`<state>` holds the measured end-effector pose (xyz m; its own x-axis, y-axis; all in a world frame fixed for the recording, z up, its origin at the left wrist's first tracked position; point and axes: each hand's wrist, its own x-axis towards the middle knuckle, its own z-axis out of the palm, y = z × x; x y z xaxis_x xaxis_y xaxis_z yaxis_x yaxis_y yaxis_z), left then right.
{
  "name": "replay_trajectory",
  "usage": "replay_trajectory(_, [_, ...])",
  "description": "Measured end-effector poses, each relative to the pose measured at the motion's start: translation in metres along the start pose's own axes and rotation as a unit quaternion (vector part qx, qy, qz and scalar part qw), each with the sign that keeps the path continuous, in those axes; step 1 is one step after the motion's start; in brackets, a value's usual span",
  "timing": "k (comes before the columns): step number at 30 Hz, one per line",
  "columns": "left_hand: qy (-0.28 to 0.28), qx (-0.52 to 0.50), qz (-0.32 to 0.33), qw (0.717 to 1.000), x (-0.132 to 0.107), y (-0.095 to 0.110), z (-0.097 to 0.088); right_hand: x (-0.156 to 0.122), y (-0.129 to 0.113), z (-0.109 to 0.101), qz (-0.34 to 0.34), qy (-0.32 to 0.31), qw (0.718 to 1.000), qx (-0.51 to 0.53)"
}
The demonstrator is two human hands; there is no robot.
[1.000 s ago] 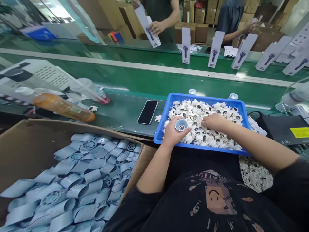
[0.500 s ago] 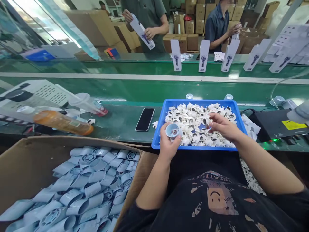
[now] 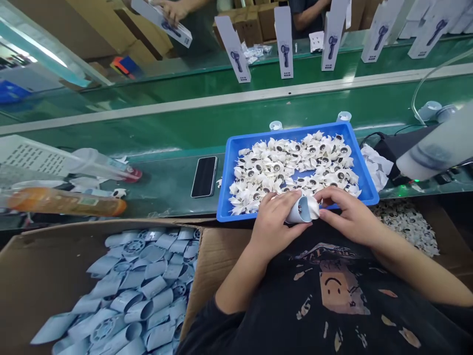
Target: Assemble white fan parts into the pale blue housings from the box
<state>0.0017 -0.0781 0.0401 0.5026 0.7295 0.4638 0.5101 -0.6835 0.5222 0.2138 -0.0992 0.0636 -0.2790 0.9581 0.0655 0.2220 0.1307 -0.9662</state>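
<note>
My left hand [image 3: 275, 222] is wrapped round a light blue fan housing [image 3: 300, 211], a short tube lying sideways with its mouth facing right. Between the fingers of my right hand [image 3: 345, 214] is a white fan impeller [image 3: 314, 208], held at that mouth. Whether part of it sits inside the tube, I cannot tell. Just beyond both hands lies a blue tray [image 3: 222, 197] with many loose white impellers [image 3: 258, 172] in it. A cardboard box [image 3: 218, 246] at lower left holds a heap of similar blue housings [image 3: 136, 286].
A phone [image 3: 204, 176] lies left of the tray, with an orange drink bottle [image 3: 66, 201] farther left. Two blue housings [image 3: 275, 125] stand behind the tray. Upright printed boxes [image 3: 284, 49] line the far side, where a co-worker's hand [image 3: 173, 11] holds another. More impellers [image 3: 406, 224] lie below right.
My hands have come together in front of the tray. The housing has turned from mouth-up to sideways, and the impeller has moved from over the tray to its mouth. The view has tilted down.
</note>
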Motion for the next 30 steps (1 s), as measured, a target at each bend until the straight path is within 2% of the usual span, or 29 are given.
replay_trajectory(2, [0.010,0.026,0.028,0.999,0.001,0.006,0.004,-0.002,-0.009,0.001,-0.065,0.016,0.985,-0.161])
replay_trajectory(4, [0.030,0.038,0.058,0.997,0.003,0.011,0.006,-0.002,-0.016,0.004,-0.111,0.017,0.947,-0.301])
replay_trajectory(6, [0.061,0.040,0.071,0.995,0.004,0.014,0.009,0.001,-0.018,0.008,-0.117,0.008,0.928,-0.354])
replay_trajectory(10, [0.113,0.045,0.045,0.992,0.004,0.016,0.015,0.011,-0.015,0.009,-0.099,0.005,0.934,-0.343])
replay_trajectory(12, [0.097,0.033,0.048,0.994,0.002,0.014,0.015,0.011,-0.015,-0.001,-0.093,-0.013,0.951,-0.294])
replay_trajectory(14, [0.079,0.028,0.049,0.995,0.002,0.006,0.009,0.004,-0.018,-0.018,-0.106,-0.069,0.970,-0.210])
replay_trajectory(16, [0.094,0.041,0.027,0.994,0.007,-0.012,-0.004,-0.013,-0.019,-0.038,-0.124,-0.125,0.977,-0.116])
replay_trajectory(17, [0.114,0.055,0.010,0.992,0.013,-0.026,-0.013,-0.024,-0.017,-0.049,-0.125,-0.129,0.980,-0.079])
replay_trajectory(19, [0.163,0.100,-0.050,0.980,0.033,-0.061,-0.035,-0.048,-0.008,-0.066,-0.111,-0.075,0.989,-0.061])
replay_trajectory(21, [0.193,0.165,-0.162,0.954,0.064,-0.104,-0.056,-0.069,0.010,-0.077,-0.049,-0.002,0.995,-0.091])
replay_trajectory(23, [0.162,0.213,-0.309,0.913,0.099,-0.144,-0.072,-0.083,0.030,-0.079,0.005,0.045,0.994,-0.098])
replay_trajectory(25, [0.099,0.224,-0.396,0.885,0.130,-0.175,-0.079,-0.090,0.046,-0.076,0.043,0.053,0.993,-0.096])
replay_trajectory(27, [0.053,0.218,-0.418,0.881,0.151,-0.193,-0.077,-0.092,0.054,-0.069,0.063,0.060,0.992,-0.096])
replay_trajectory(30, [0.006,0.209,-0.403,0.891,0.162,-0.208,-0.064,-0.095,0.054,-0.058,0.071,0.110,0.986,-0.099])
